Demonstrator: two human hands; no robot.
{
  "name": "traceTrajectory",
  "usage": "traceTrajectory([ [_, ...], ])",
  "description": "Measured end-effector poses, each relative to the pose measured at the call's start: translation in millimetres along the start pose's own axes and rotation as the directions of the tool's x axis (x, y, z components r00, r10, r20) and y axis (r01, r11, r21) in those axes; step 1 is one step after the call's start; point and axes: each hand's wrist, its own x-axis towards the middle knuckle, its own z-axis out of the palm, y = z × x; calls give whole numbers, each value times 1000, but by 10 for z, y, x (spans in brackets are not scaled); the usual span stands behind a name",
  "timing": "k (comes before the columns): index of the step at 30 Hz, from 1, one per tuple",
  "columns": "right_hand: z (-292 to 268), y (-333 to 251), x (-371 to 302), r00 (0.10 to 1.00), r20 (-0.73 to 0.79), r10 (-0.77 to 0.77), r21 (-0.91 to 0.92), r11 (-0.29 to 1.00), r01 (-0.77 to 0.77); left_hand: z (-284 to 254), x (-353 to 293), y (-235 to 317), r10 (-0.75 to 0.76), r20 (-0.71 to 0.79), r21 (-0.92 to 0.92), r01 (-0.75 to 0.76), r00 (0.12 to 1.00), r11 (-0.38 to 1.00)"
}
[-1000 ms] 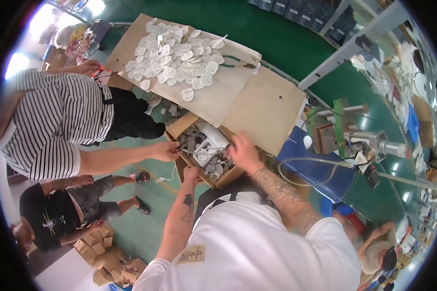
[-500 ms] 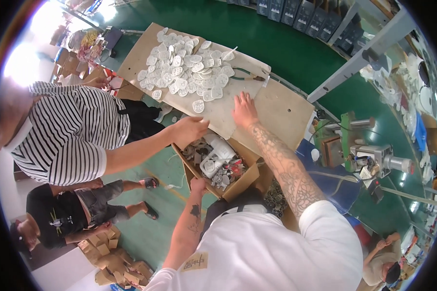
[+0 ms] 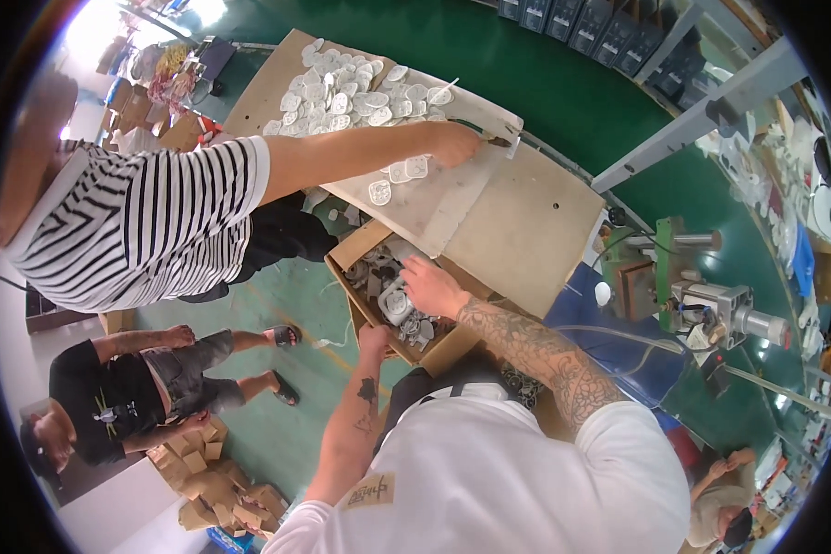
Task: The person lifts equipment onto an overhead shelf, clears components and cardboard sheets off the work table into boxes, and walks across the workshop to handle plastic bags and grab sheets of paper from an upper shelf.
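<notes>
A cardboard box (image 3: 452, 349) with grey and white plastic pieces (image 3: 397, 303) inside stands against the near edge of the table. My left hand (image 3: 375, 340) is closed on the box's near left rim. Over the box's contents is my right hand (image 3: 432, 288), fingers apart and no held thing visible; it hides part of the pieces. Many flat white rounded pieces (image 3: 342, 88) lie in a pile on the table (image 3: 517, 208). A co-worker's hand (image 3: 454, 143) reaches across to the pliers (image 3: 497, 141) at the table's far edge; whether it grips them is unclear.
At my left stands the co-worker in a striped shirt (image 3: 157, 212), with another person (image 3: 111, 397) behind. A green machine with a metal cylinder (image 3: 711, 305) sits to the right, beside a grey post (image 3: 702, 111). Cardboard boxes (image 3: 217, 489) lie on the floor at lower left.
My right hand has come back from the tabletop to above the box. The co-worker's arm has stretched from beside the box across the table toward the pliers. My left hand stays at the rim.
</notes>
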Motion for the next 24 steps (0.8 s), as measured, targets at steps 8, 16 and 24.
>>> traceTrajectory([
  [8, -395, 1022, 330, 862, -344, 372, -51, 909, -413, 98, -118, 196, -40, 30, -1, 40, 999, 999],
  [16, -649, 1338, 831, 879, -78, 471, -147, 866, -477, 54, -240, 143, -51, 5, -42, 51, 999, 998],
  [24, -201, 815, 645, 972, -59, 229, -125, 964, -235, 21, -171, 155, -26, 17, 3, 26, 1000, 1000],
])
